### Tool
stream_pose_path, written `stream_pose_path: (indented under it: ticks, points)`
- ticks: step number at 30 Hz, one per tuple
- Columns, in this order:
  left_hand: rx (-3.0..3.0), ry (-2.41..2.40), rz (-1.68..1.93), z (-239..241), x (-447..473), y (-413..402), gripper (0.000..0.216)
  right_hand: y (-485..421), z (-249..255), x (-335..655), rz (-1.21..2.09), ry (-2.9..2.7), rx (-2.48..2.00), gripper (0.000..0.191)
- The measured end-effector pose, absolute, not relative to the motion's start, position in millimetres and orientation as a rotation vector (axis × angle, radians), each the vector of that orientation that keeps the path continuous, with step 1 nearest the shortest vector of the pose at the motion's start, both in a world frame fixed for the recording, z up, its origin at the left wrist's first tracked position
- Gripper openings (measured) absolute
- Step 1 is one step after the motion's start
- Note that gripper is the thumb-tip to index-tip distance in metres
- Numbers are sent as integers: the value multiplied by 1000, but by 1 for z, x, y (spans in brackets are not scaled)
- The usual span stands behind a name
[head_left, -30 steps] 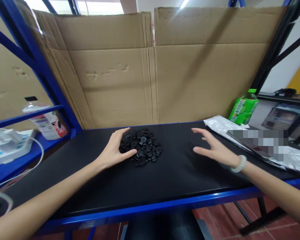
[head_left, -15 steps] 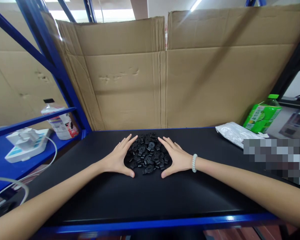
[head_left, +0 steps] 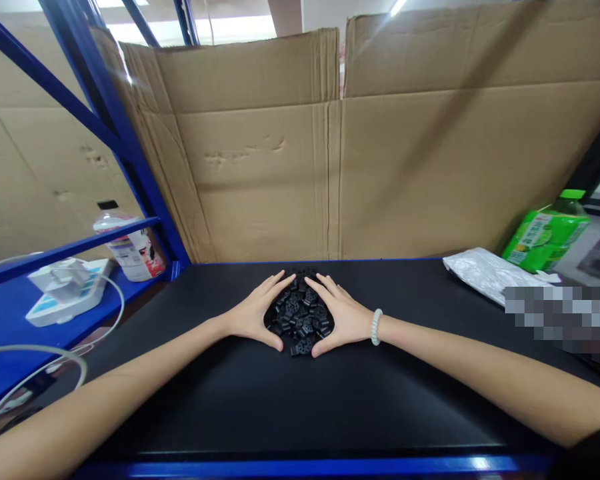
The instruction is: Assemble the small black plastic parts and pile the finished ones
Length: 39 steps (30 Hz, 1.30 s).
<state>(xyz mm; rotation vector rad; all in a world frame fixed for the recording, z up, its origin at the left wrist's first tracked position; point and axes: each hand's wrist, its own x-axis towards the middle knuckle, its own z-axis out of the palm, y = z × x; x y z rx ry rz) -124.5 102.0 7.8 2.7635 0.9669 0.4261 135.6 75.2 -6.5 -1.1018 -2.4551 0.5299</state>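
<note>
A heap of small black plastic parts [head_left: 300, 313], some with round faces full of holes, lies on the black tabletop [head_left: 300, 400]. Cupped along its left side is my left hand [head_left: 257, 312], fingers stretched out and thumb spread toward me. My right hand [head_left: 345, 317], with a pale coiled band [head_left: 377, 327] at the wrist, curves round the right side in the same way. Both hands touch the heap's edges, and neither grips a single part. One part pokes out between the two thumbs at the near side. Fingers cover some of the far edge.
Cardboard sheets [head_left: 260, 187] stand behind the table. At right are a silvery bag [head_left: 490, 273] and a green bottle [head_left: 545, 233]. On the blue shelf [head_left: 5, 320] at left stand a white power strip with plugs [head_left: 70, 293], a labelled bottle [head_left: 133, 250] and a white cable [head_left: 117, 307].
My hands have drawn closer together, pressing the heap of black parts into a narrower pile. The whole view has shifted slightly.
</note>
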Motion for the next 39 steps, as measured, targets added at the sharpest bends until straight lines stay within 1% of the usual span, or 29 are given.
stream_pose_path:
  ticks: [5, 11, 13, 15, 16, 17, 19, 20, 22, 24, 26, 28, 33, 36, 39]
  points:
    - [2735, 813, 455, 6, -111, 118, 129, 78, -10, 142, 568, -2404, -1098, 135]
    - [2706, 681, 499, 5, -104, 128, 130, 78, -13, 139, 535, -2376, -1114, 135]
    - [2669, 661, 543, 7, -105, 128, 128, 78, -12, 138, 527, -2368, -1117, 137]
    - [2612, 691, 669, 10, -107, 126, 122, 81, -7, 143, 566, -2331, -1074, 136]
    - [2581, 729, 757, 12, -106, 123, 117, 86, -3, 148, 598, -2275, -1051, 131]
    - [2553, 776, 846, 15, -104, 119, 110, 93, 0, 153, 629, -2198, -1039, 121]
    - [2515, 879, 999, 21, -94, 104, 88, 111, 6, 163, 658, -1995, -1083, 89]
    - [2508, 912, 1041, 25, -86, 94, 73, 122, 8, 166, 652, -1920, -1130, 75]
    - [2502, 958, 1123, 31, -66, 69, 45, 142, 8, 168, 663, -1821, -1230, 60]
    - [2604, 780, 976, 34, -45, 42, 35, 154, 3, 160, 671, -1768, -1298, 48]
    - [2659, 640, 811, 32, -29, 17, 36, 158, -2, 146, 662, -1749, -1321, 38]
    - [2667, 536, 661, 26, -18, -2, 41, 157, -7, 130, 642, -1738, -1328, 33]
    - [2632, 473, 326, 16, -6, -22, 73, 156, -8, 101, 590, -1690, -1377, 29]
    - [2614, 531, 215, 20, 1, -17, 79, 159, -6, 94, 575, -1678, -1396, 29]
    - [2644, 637, 177, 22, 3, -9, 81, 160, 0, 99, 581, -1699, -1386, 29]
